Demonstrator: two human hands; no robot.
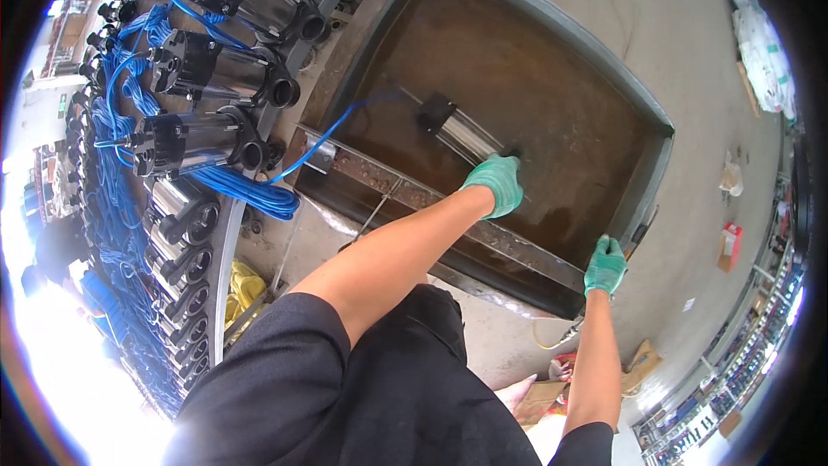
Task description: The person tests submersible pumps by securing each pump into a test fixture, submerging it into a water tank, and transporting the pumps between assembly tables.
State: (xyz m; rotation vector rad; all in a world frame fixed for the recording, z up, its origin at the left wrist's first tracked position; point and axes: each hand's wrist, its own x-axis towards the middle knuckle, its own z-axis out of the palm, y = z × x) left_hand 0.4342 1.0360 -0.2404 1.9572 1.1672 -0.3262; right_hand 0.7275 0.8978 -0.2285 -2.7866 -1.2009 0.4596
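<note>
A steel-bodied submersible pump [466, 135] with black ends lies tilted in the brown water of a large metal tank [552, 13]. My left hand [498, 185], in a green glove, is closed on the pump's nearer end. From its far end a blue cable [332, 128] runs left over the tank's side. My right hand [605, 267], also gloved in green, has its fingers curled at the tank's near right corner, beside the end of a rusty crossbar [526, 252]. What lies under those fingers is hidden.
On the left stand rows of similar steel pumps [216, 65] with bundled blue cable [250, 193]. A thin yellow hose [545, 346] with a metal fitting hangs below the near right corner. Cardboard [640, 367] lies on the floor nearby, and a red box [730, 246] sits farther right.
</note>
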